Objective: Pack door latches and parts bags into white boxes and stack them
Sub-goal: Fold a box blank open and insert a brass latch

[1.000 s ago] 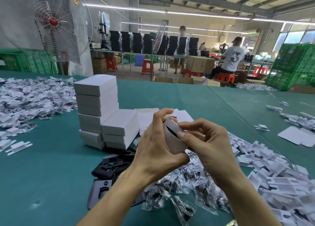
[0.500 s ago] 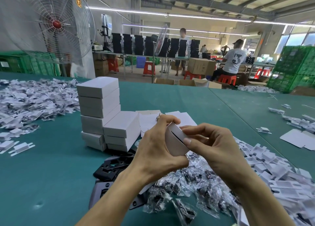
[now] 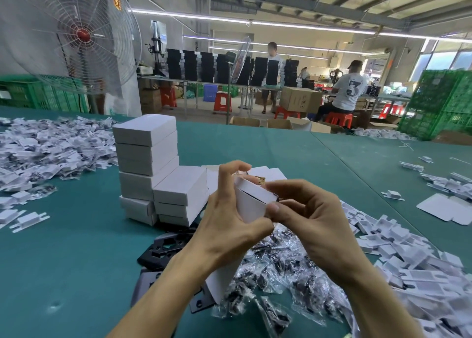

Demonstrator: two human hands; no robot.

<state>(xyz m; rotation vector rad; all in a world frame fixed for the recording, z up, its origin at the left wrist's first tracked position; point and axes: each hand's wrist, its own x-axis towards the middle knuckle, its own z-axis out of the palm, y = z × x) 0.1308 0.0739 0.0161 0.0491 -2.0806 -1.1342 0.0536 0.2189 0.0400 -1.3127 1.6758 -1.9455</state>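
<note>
Above the green table [image 3: 76,261] I hold a small white box [image 3: 251,202] between both hands. My left hand [image 3: 227,222] grips its left side, fingers curled over the top. My right hand [image 3: 306,215] pinches the box's end flap with thumb and fingers. A gold-coloured part [image 3: 260,180] shows just behind the box top. Closed white boxes [image 3: 153,164] stand stacked in two columns behind and to the left. Black door latches [image 3: 166,248] lie below the stack, and clear parts bags [image 3: 275,268] are heaped under my hands.
Flat white box blanks [image 3: 258,171] lie behind my hands. Piles of white inserts cover the far left [image 3: 43,146] and the right [image 3: 408,261]. A big fan [image 3: 81,34] stands at the back left. Persons work at far tables beside green crates [image 3: 439,103].
The box has turned in my hands and its end flap now lies nearly closed; my right thumb has moved onto the flap's edge. The camera view has shifted slightly.
</note>
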